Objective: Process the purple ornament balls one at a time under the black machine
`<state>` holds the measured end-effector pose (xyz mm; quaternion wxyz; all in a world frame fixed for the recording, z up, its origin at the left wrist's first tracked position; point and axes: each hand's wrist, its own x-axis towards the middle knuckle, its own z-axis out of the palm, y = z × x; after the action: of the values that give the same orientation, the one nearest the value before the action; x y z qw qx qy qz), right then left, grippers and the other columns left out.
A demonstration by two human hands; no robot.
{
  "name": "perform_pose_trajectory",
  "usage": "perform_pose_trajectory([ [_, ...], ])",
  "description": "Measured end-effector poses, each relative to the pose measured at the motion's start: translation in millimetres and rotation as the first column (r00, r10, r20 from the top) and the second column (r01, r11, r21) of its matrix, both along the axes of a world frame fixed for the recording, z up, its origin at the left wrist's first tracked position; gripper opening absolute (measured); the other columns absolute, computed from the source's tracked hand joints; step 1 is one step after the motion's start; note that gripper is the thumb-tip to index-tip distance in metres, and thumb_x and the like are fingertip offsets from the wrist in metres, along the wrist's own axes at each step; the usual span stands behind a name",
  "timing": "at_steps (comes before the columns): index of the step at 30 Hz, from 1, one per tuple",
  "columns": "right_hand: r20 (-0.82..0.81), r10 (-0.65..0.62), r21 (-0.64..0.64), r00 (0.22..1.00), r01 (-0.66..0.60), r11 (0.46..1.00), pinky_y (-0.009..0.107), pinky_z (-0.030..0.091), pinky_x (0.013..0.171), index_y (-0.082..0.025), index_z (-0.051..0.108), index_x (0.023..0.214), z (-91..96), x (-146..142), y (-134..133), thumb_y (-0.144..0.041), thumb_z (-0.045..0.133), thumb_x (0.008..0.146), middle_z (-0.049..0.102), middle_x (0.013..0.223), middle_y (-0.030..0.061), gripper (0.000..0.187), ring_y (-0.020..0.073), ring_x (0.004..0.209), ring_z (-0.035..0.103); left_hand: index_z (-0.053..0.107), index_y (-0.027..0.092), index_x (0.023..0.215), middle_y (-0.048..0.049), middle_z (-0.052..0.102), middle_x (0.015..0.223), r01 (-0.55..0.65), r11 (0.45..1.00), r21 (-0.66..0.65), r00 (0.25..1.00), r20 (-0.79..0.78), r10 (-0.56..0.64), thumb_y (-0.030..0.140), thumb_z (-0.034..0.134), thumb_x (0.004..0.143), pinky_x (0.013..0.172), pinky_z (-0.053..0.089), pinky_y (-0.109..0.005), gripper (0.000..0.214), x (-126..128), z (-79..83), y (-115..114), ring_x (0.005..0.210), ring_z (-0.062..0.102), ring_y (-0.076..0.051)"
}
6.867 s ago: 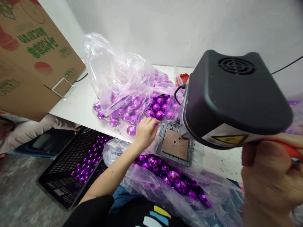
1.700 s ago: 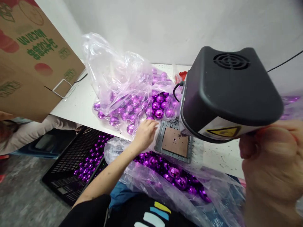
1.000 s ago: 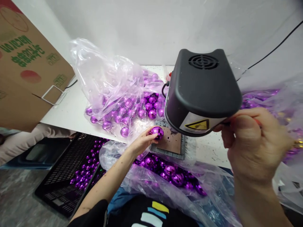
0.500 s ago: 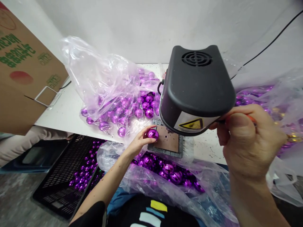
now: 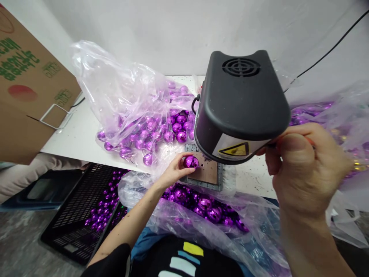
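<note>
My left hand [image 5: 172, 174] is closed on a shiny purple faceted ball [image 5: 190, 161], holding it over the left part of the brown plate [image 5: 208, 172] on the grey machine base. The black machine head [image 5: 240, 104] with a yellow warning sticker hangs above that plate. My right hand [image 5: 305, 169] is wrapped round an orange-red lever handle [image 5: 309, 140] at the machine's right side. A clear plastic bag [image 5: 127, 104] of purple balls lies on the white table behind my left hand.
A second clear bag [image 5: 207, 211] of purple balls lies in my lap. A black crate [image 5: 83, 207] with purple balls stands on the floor at the left. A cardboard box [image 5: 25, 80] stands at the far left; more bagged balls [image 5: 340, 123] at the right.
My left hand took a purple ball from the bag's mouth and brought it over the brown plate. My right hand stays closed on the lever.
</note>
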<state>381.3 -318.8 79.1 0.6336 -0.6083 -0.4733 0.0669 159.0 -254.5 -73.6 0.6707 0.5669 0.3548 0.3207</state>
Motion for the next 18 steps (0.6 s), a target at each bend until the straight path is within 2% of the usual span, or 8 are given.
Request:
perform_pose_trajectory([
  [3, 0.001, 0.002, 0.005, 1.000, -0.003, 1.000, 0.025, 0.033, 0.050, -0.018, 0.061, 0.073, -0.2, 0, 0, -0.059, 0.062, 0.083, 0.051, 0.055, -0.0047, 0.041, 0.0087, 0.049, 0.050, 0.055, 0.020, 0.129, -0.0095, 0.064, 0.129, -0.069, 0.988, 0.137, 0.997, -0.038, 0.074, 0.035, 0.078, 0.080, 0.102, 0.048, -0.039, 0.056, 9, -10.3, -4, 0.118, 0.061, -0.025],
  [5, 0.019, -0.010, 0.001, 1.000, 0.010, 1.000, 0.025, 0.033, 0.050, -0.018, 0.061, 0.073, 0.5, 0, 0, -0.060, 0.060, 0.083, 0.052, 0.056, -0.0044, 0.043, 0.0085, 0.050, 0.050, 0.056, 0.020, 0.127, -0.0092, 0.065, 0.127, -0.074, 0.964, 0.254, 0.990, -0.102, 0.102, 0.034, 0.077, 0.081, 0.104, 0.047, -0.040, 0.052, 14, -14.6, -7, 0.117, 0.062, -0.025],
  [11, -0.002, 0.034, -0.005, 0.999, -0.034, 0.999, 0.024, 0.035, 0.052, -0.017, 0.062, 0.075, 1.2, 0, -1, -0.057, 0.062, 0.084, 0.057, 0.060, -0.0029, 0.041, 0.0076, 0.052, 0.051, 0.057, 0.022, 0.126, -0.0091, 0.064, 0.129, 0.032, 0.816, 0.577, 0.946, -0.281, 0.162, 0.022, 0.072, 0.083, 0.108, 0.043, -0.044, 0.045, 25, -12.2, -9, 0.123, 0.058, -0.027],
  [13, -0.008, 0.028, 0.004, 1.000, -0.028, 1.000, 0.024, 0.034, 0.052, -0.017, 0.061, 0.075, 0.8, 0, -1, -0.056, 0.063, 0.084, 0.055, 0.059, -0.0033, 0.040, 0.0074, 0.052, 0.051, 0.058, 0.022, 0.123, -0.0088, 0.065, 0.126, 0.054, 0.793, 0.606, 0.927, -0.326, 0.186, 0.020, 0.072, 0.081, 0.107, 0.043, -0.046, 0.044, 30, -9.1, -8, 0.122, 0.057, -0.027],
  [18, -0.020, 0.018, 0.021, 1.000, -0.017, 1.000, 0.025, 0.035, 0.051, -0.018, 0.060, 0.074, 1.1, -1, -1, -0.056, 0.062, 0.084, 0.051, 0.058, -0.0041, 0.040, 0.0086, 0.053, 0.053, 0.063, 0.021, 0.112, -0.0075, 0.068, 0.110, 0.032, 0.841, 0.541, 0.863, -0.440, 0.250, 0.025, 0.077, 0.075, 0.102, 0.045, -0.048, 0.040, 48, -5.9, -5, 0.109, 0.061, -0.029],
])
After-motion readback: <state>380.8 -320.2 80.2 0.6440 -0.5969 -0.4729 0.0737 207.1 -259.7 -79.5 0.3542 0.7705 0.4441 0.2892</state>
